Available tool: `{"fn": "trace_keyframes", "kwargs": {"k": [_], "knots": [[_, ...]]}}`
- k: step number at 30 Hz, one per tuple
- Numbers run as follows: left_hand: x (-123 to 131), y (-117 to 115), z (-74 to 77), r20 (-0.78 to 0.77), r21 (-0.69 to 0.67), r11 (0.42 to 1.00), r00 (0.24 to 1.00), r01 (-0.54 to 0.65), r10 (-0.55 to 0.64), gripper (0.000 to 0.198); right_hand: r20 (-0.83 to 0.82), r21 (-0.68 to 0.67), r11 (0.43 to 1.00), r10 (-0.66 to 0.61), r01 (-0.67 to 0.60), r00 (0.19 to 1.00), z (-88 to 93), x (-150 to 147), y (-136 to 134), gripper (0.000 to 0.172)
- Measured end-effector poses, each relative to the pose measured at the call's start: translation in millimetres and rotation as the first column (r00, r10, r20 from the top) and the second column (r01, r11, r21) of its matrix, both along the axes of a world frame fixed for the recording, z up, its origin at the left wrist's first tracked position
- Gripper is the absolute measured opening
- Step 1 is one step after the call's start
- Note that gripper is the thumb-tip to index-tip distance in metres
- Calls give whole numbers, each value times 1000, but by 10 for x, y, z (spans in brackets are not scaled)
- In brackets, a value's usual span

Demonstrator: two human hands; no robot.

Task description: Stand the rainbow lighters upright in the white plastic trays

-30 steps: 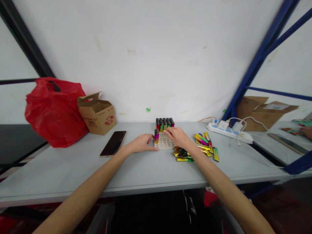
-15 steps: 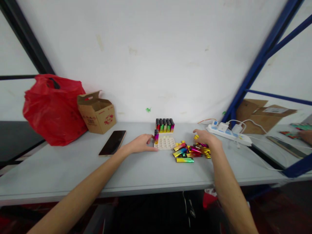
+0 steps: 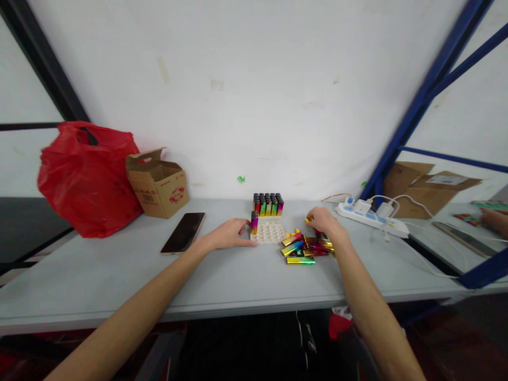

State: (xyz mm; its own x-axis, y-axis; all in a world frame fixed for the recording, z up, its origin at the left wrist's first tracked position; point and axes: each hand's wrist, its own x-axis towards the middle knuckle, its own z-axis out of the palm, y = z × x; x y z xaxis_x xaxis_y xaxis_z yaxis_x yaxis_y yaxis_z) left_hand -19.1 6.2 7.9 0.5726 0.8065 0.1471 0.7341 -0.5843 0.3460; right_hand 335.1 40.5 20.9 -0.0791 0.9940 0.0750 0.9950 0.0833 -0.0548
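Observation:
My left hand (image 3: 230,233) rests at the left end of a white tray (image 3: 272,233) with rows of holes, its thumb and fingers around the tray's edge. Lighters (image 3: 254,223) with black tops and purple-yellow bodies stand upright in the tray's left column, beside those fingers. Over the back of a loose heap of shiny lighters (image 3: 292,247), my right hand (image 3: 323,219) is closed on a lighter, whose yellow end (image 3: 307,220) shows at the fingertips. The palm hides most of that lighter.
Behind the tray stands a block of upright lighters (image 3: 269,205). A phone (image 3: 183,233), a cardboard box (image 3: 157,185) and a red plastic bag (image 3: 89,180) are on the left. To the right lie a power strip (image 3: 373,218) with cables and another person's hand (image 3: 494,219).
My right hand has moved left over the heap, carrying the yellow-ended lighter toward the tray. My left hand and the tray have stayed put.

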Motion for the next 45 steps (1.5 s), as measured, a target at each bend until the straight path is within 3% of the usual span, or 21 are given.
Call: {"fn": "trace_keyframes", "kwargs": {"k": [6, 11, 14, 18, 21, 26, 29, 32, 39, 42, 45], "knots": [[13, -10, 14, -8, -10, 1000, 1000, -5, 5, 71, -136, 162, 987, 42, -20, 990, 26, -110, 5, 22], [12, -15, 22, -5, -16, 1000, 1000, -6, 6, 71, -255, 389, 921, 127, -19, 959, 104, -197, -20, 27], [9, -17, 27, 1, -19, 1000, 1000, -5, 5, 70, -314, 479, 876, 226, -52, 922, 172, -269, -59, 26], [12, -10, 24, -7, -15, 1000, 1000, -6, 6, 69, -493, 497, 867, 266, 17, 828, 176, -383, -103, 44], [12, 2, 11, -20, -12, 1000, 1000, -3, 3, 69, -701, 449, 892, 323, 41, 636, 101, -488, -102, 47], [7, 11, -9, -17, 1, 1000, 1000, 5, -5, 70, -947, 305, 948, 312, -92, 72, -28, -717, -94, 53], [4, 8, -11, -3, 3, 1000, 1000, 8, -8, 70, -971, 235, 953, 222, -190, -89, -45, -850, -138, 55], [1, 6, -14, 8, 3, 1000, 1000, 10, -10, 71, -979, 191, 946, 164, -262, -121, -42, -950, -196, 56], [9, 1, -11, 6, -3, 1000, 1000, 13, -13, 71, -990, 134, 937, 110, -323, -91, -62, -1056, -259, 38], [15, -11, 9, -8, -10, 1000, 1000, 6, -6, 71, -993, 118, 932, 103, -344, -62, -55, -1072, -276, 42], [15, -17, 19, -8, -16, 1000, 1000, 6, -6, 69, -993, 103, 931, 117, -349, 20, -54, -1088, -286, 50]]}}
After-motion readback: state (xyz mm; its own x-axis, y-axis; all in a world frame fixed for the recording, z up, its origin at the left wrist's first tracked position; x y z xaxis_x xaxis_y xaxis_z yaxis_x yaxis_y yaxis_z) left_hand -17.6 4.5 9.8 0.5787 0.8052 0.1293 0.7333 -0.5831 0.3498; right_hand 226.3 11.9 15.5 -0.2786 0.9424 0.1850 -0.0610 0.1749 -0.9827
